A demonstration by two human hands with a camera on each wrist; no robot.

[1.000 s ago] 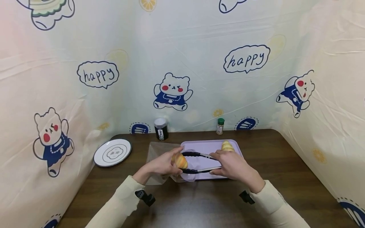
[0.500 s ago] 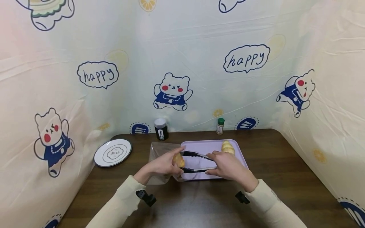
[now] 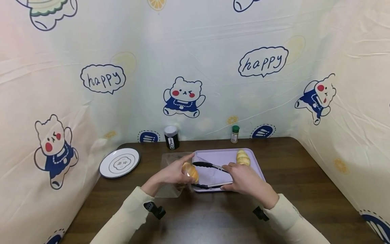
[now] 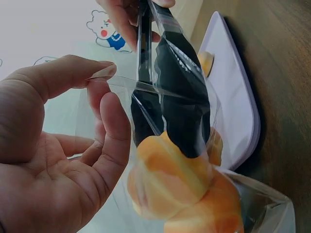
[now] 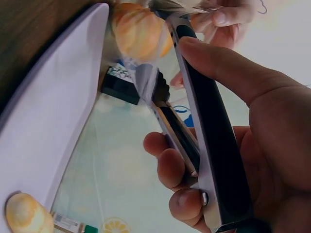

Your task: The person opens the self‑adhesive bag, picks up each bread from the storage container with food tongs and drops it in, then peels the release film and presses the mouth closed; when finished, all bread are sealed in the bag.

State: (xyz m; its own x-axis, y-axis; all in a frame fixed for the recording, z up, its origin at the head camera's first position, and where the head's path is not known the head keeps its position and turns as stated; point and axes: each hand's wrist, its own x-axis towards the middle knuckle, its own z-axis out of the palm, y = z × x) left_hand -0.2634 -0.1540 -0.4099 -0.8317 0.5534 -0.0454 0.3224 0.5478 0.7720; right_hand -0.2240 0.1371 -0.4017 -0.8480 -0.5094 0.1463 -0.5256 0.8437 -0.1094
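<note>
My left hand pinches the rim of a clear plastic bag between thumb and fingertip, as the left wrist view shows. An orange-yellow bread roll lies inside it against another roll. My right hand grips the tongs, thumb along one handle and fingers under the other. Their arms stand spread apart, with the black tips at the bag's mouth, right by the upper roll. On the lilac tray, behind the right hand, sits a pale yellow, ridged roll.
A white plate with a dark rim lies at the table's left edge. Along the back stand a dark jar with a pale lid and a small green-capped shaker. A printed cloth encloses the table's back and sides.
The tongs have moved a little left over the second, and their arms now stand slightly wider apart. More of the orange roll shows beside the left hand, which has barely shifted.
</note>
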